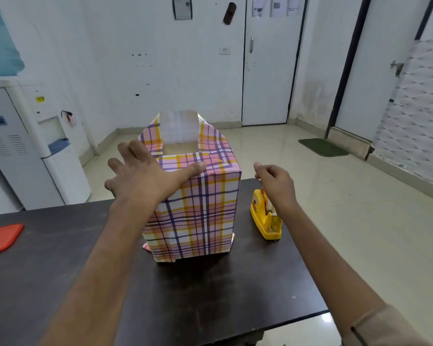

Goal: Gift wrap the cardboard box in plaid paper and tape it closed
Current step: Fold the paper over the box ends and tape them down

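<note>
Left hand (140, 176) (splayed) on plaid paper (198, 211)

We find no text that can be read. The sheets (276, 5) stuck on the door (268, 83) carry print too small and blurred for us. The yellow sticker (39, 98) on the water dispenser (60, 171) shows dark marks we cannot make out. The reddish label (255, 204) on the tape dispenser (264, 222) and the wall holder (182, 7) are equally illegible.

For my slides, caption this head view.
Left hand presses a flap atop the plaid-wrapped box; right hand pinches tape above the yellow dispenser.
</note>
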